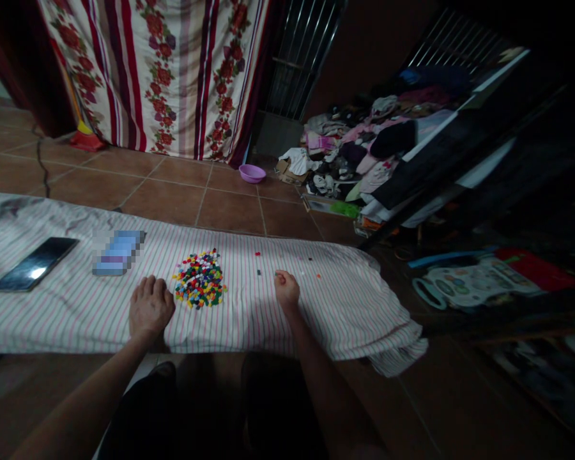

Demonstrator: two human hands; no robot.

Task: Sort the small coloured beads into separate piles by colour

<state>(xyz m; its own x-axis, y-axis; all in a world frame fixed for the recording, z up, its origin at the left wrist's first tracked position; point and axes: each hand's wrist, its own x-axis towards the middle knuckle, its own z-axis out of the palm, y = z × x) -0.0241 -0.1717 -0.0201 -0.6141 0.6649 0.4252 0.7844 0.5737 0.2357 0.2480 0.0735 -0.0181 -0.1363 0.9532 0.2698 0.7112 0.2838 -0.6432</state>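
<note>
A heap of small multicoloured pieces [200,280] lies on the striped cloth [249,319]. Just left of the heap, my left hand [151,305] rests palm down with its fingers laid out on the cloth. My right hand [287,289] is over the cloth to the right of the heap, fingers curled together; what they hold, if anything, is too small to name. Near it lie a red piece [257,254], a dark grey piece [259,273], a black piece [310,259] and an orange piece [319,276], spaced apart.
At the left of the cloth lie a dark phone [36,264] and a second device with a blurred screen [119,253]. Beyond, on the tiled floor, are a purple basin [252,173] and piled clothes [354,147]. A floral curtain [172,76] hangs behind.
</note>
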